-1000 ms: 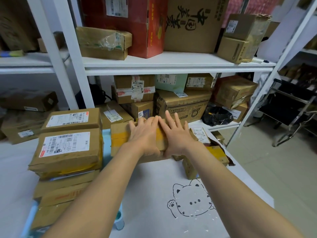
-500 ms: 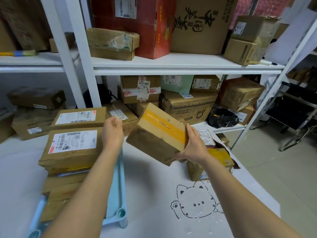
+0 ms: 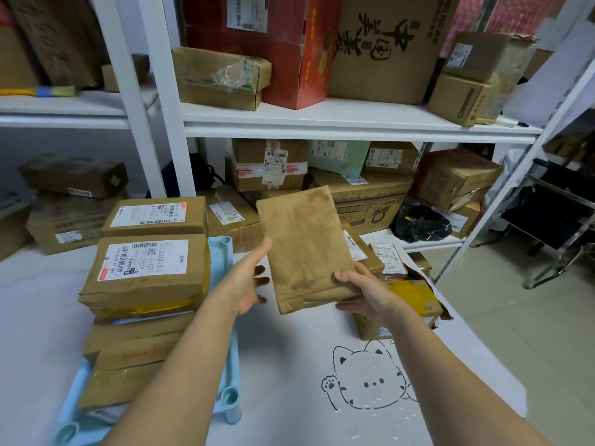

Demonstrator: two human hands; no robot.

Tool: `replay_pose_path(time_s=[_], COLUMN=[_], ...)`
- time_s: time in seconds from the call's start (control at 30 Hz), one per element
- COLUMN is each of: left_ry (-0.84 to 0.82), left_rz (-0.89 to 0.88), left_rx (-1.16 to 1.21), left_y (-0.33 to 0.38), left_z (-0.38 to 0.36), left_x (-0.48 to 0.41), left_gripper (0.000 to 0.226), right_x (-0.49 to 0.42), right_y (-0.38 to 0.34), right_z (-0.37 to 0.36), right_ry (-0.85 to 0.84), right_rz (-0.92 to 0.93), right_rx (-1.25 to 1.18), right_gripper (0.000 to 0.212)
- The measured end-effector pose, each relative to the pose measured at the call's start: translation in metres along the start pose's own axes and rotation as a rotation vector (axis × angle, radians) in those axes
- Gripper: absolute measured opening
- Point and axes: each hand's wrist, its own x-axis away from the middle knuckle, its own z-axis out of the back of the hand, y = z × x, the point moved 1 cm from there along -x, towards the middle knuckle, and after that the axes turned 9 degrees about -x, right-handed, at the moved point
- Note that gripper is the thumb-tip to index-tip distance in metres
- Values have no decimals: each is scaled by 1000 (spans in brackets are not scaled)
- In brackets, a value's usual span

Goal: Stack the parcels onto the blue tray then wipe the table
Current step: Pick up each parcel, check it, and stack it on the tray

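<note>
I hold a brown cardboard parcel (image 3: 306, 249) up above the table, its plain flat face turned toward me. My right hand (image 3: 363, 292) grips its lower right corner. My left hand (image 3: 249, 281) is at its left edge, fingers spread behind it. To the left, a light blue tray (image 3: 222, 262) carries a stack of several brown parcels; the top one (image 3: 146, 272) has a white shipping label. More parcels (image 3: 409, 304) lie on the table behind my right hand, partly hidden.
The table wears a white cloth (image 3: 289, 365) with a cat drawing (image 3: 370, 381). White shelving (image 3: 338, 119) full of boxes stands right behind the table. A black bag (image 3: 421, 223) sits on the lower shelf. Floor and a metal chair frame (image 3: 560, 239) lie to the right.
Both hands lifted the parcel off the table. It turned from lying flat to tilted, then upright with its plain face toward me. My left hand came back from the stack to its left edge.
</note>
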Motion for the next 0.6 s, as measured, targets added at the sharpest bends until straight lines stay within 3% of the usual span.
replay_pose_path(time_s=[0.13,0.23,0.37,0.53,0.57,0.6], left_ry=[-17,-6,69,89,107,123], left_rz=[-71,-114,-120,-166,-190,-221], left_rx=[-66,-98,-177,-227,-279,-369], left_y=[-1,1,-2,-7,-8,-8], left_z=[-6,-6,1,-1,-2,-3], left_x=[-3,1,2,2,2,3], left_gripper=[61,78,103,108,114,119], right_x=[1,1,-2,-1,-1,-1], right_y=[-2,0,-3,-22,-25,-29], right_z=[-1,-1,0,-12,-15,-18], right_ry=[-23,-30,55,165,177,199], right_rz=[-28,-30,67,210,204,180], right_rx=[19,57,85,16,-8,-16], right_gripper=[78,81,54,38,37,48])
